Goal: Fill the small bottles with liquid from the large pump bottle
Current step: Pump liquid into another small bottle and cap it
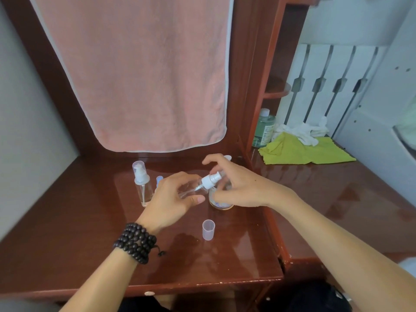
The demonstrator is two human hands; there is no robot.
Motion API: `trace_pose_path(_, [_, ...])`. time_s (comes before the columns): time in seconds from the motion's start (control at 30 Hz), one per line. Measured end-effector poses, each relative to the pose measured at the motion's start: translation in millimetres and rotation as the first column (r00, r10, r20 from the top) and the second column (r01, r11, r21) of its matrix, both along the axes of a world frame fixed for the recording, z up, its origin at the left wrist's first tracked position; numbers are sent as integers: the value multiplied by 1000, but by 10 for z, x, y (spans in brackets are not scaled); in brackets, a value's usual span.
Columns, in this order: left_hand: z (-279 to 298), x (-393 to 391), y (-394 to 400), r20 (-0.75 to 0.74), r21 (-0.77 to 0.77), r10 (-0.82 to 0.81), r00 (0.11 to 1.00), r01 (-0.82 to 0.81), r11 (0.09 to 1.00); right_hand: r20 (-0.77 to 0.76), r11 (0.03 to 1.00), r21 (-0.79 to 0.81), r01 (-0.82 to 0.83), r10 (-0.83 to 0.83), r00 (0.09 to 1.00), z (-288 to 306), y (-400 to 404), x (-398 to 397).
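Above a glossy red-brown bench (90, 233), the left hand (173, 199) grips a tilted clear spray bottle (193, 190); the right hand (238, 188) pinches its white spray head (210, 180). A pink towel (139, 75) hangs behind, and a loose cap (208, 229) stands nearby.

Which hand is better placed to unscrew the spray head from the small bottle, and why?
The right hand: its fingers are at the white spray head, while the left hand grips the small bottle body.
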State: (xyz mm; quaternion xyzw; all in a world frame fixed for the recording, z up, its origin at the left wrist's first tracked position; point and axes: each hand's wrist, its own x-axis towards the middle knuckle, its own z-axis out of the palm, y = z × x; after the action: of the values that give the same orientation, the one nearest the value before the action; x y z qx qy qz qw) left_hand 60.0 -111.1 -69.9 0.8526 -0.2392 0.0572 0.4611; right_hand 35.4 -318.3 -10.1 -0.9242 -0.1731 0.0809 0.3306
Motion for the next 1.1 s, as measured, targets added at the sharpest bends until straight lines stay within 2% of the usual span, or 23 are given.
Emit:
trace_pose_path(0.1, [5,-3,3,5,11,-1,1000,1,1000,113,998,3,61,-61,992,-38,12,29])
trace_pose_path(0.2, [-11,-3,10,-13,19,5,1000,-5,1000,21,999,12,-30,29,999,-22,-10,32])
trace_pose_path(0.27, [-24,-11,6,-12,16,-1,1000,1,1000,-22,999,11,33,-33,999,-12,7,13])
trace_pose_path(0.37, [-14,-33,-20,-6,22,-3,1000,3,1000,51,992,-1,128,-128,990,-57,75,28])
trace_pose_path(0.43, [-14,-31,-15,-11,35,-6,1000,7,999,92,994,41,103,-106,990,-100,72,23])
trace_pose_path(0.7, [-3,-62,52,-64,41,-53,996,56,998,271,997,27,-67,57,961,14,-84,11])
trace_pose_path(0.8, [-17,-90,155,-164,-47,-41,986,34,998,221,995,100,1,-24,975,121,-222,9])
trace_pose_path(0.9, [-42,-120,295,-170,-113,38,985,-58,992,117,982,170,88,-109,987,171,-391,28])
trace_pose_path(1.0, [-80,-136,437,-179,-208,134,975,-171,963,31,984,141,111,-116,993,95,-482,50])
trace_pose_path(1.1, [-102,-152,546,-162,-283,195,967,-235,930,-17,991,46,124,-123,992,-93,-475,74])
